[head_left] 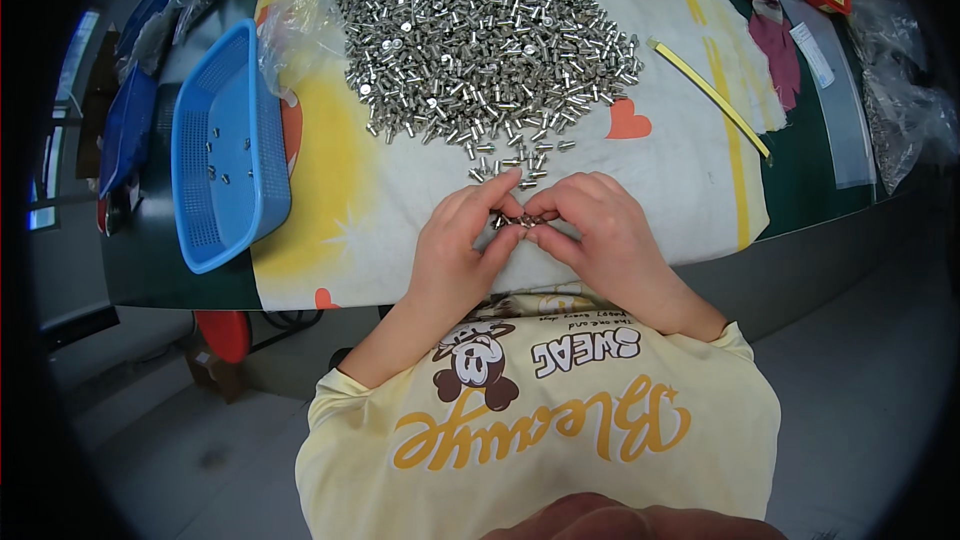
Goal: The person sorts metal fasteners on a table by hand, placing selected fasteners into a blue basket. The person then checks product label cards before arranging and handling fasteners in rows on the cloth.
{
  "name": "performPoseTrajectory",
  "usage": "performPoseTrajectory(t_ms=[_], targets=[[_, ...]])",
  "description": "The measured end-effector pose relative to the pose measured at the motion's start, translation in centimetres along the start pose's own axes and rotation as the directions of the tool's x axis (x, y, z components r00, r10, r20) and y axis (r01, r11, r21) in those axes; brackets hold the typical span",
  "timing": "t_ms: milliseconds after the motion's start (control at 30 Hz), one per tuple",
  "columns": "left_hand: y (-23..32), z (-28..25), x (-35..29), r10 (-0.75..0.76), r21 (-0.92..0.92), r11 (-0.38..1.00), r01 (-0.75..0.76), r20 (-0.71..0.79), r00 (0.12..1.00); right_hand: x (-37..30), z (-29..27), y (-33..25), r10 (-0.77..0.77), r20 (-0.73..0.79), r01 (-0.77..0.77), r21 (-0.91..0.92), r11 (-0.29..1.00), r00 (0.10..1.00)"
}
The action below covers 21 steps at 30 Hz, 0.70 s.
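Close to the table's near edge, my left hand (462, 236) and my right hand (592, 223) meet at the fingertips. Between them they pinch a few small silver screws (515, 222), partly hidden by the fingers. Both hands are closed on these pieces. Just beyond the fingertips lies a small loose group of screws (520, 160). It trails off from a large heap of shiny metal screws (480, 40) spread over the printed cloth. I cannot make out the exact shape of the held pieces.
A blue plastic basket (268, 165) with several screws inside stands on the left. Right of the heap lies a yellow strip (712, 100). Clear plastic bags (310, 0) border the heap at far left. A maroon cloth (775, 55) lies at the right.
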<state>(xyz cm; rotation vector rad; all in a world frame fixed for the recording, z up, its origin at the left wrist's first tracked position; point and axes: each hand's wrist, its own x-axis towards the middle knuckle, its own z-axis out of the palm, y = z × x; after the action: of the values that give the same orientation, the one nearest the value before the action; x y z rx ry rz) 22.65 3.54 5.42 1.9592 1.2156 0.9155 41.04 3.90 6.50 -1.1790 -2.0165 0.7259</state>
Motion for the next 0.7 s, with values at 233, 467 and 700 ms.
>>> performPoseTrajectory(t_ms=[233,467,700], targets=[[0.33,-0.01,0.18,-0.032,-0.087,0.996,0.032,0.006,0.999,-0.05,0.14,0.02,0.008,-0.003,-0.008,-0.007,1.000,1.000],[0.53,0.16,0.13,0.000,-0.099,0.995,0.003,0.038,0.999,-0.23,-0.16,-0.12,-0.012,0.027,0.013,-0.023,1.000,1.000],[0.84,0.41,0.12,0.127,-0.019,0.992,-0.127,0.033,0.991,-0.56,-0.37,-0.21,-0.016,0.043,0.016,-0.006,1.000,0.999]])
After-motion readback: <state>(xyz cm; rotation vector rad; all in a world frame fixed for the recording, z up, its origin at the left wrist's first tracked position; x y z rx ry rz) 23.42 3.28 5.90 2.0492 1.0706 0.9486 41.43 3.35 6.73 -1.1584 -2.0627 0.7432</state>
